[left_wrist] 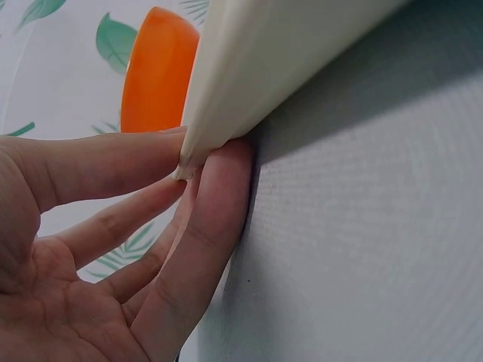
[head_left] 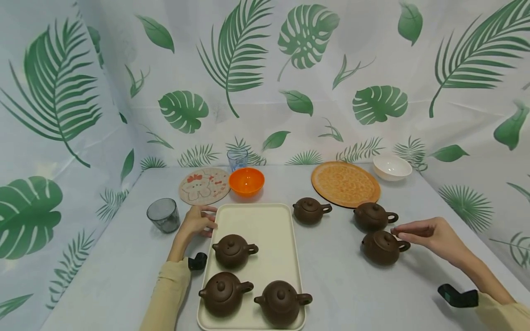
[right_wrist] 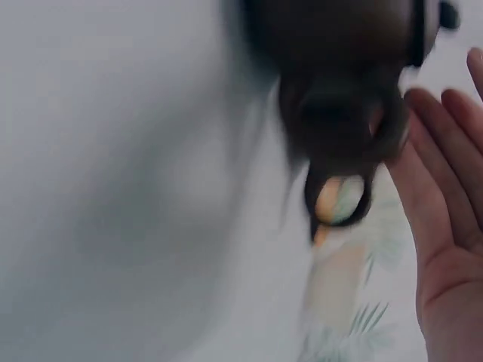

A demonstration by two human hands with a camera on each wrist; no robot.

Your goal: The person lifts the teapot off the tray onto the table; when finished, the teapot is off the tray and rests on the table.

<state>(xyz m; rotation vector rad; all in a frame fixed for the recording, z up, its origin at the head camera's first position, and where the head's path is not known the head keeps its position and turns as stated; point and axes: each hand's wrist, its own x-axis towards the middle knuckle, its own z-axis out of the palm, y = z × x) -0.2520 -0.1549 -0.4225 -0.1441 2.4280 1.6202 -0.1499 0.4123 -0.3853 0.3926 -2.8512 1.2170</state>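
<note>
The left hand (head_left: 198,222) pinches the tray's (head_left: 256,225) left rim; right of the tray, the straight-fingered right hand (head_left: 434,238) slants beside a teapot (head_left: 382,252).

The left arm (head_left: 166,294), sleeved almost to the wrist, reaches forward along the left side of the tray (head_left: 256,214). The left hand (head_left: 196,224) pinches the tray's left rim, one digit tucked beneath it. The right arm (head_left: 490,280), bare at the wrist and sleeved farther back, slants forward and inward, well right of the tray. The right hand (head_left: 434,236) points toward the tray, fingers straight, thumb near the forefinger; whether those tips touch anything is hard to tell through the blur.
</note>
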